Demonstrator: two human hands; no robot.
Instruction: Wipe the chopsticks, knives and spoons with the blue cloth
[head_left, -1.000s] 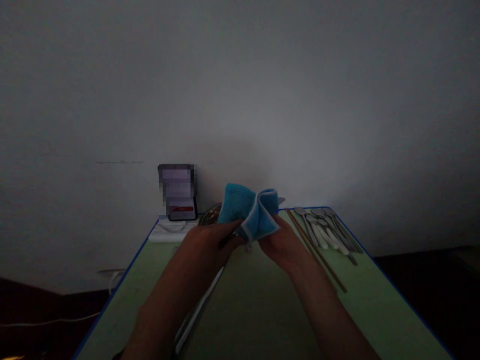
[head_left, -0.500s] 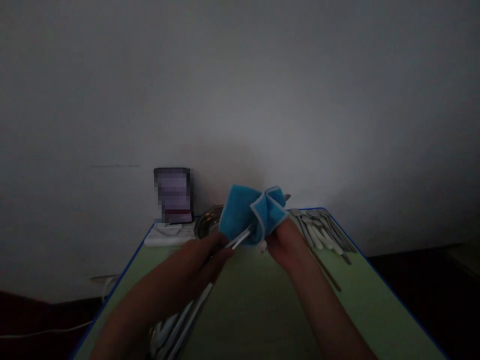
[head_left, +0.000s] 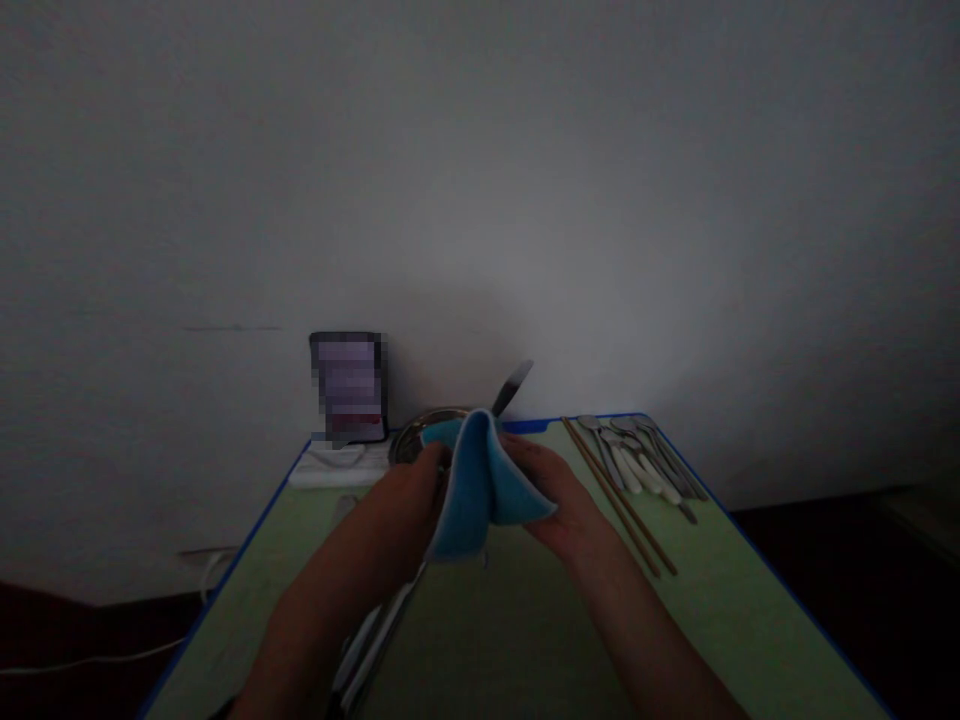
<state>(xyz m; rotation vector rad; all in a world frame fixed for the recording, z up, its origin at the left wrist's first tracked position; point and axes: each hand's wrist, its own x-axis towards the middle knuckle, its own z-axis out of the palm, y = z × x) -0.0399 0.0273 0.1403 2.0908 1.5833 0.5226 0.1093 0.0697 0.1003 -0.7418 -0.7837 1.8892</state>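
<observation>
Clasping a blue cloth (head_left: 465,500) against a metal utensil (head_left: 514,388), the right hand (head_left: 551,490) could, pulling hard, wrench it from the partly hidden grip of the left hand (head_left: 409,490).

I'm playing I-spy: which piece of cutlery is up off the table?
The knife poking up past the blue cloth, between the left hand and right hand. The other cutlery lies on the green table.

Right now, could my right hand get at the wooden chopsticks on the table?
Probably yes: the wooden chopsticks lie just to the right of your right hand, with nothing visible over them, though that hand is holding the blue cloth and would likely need to let go.
</observation>
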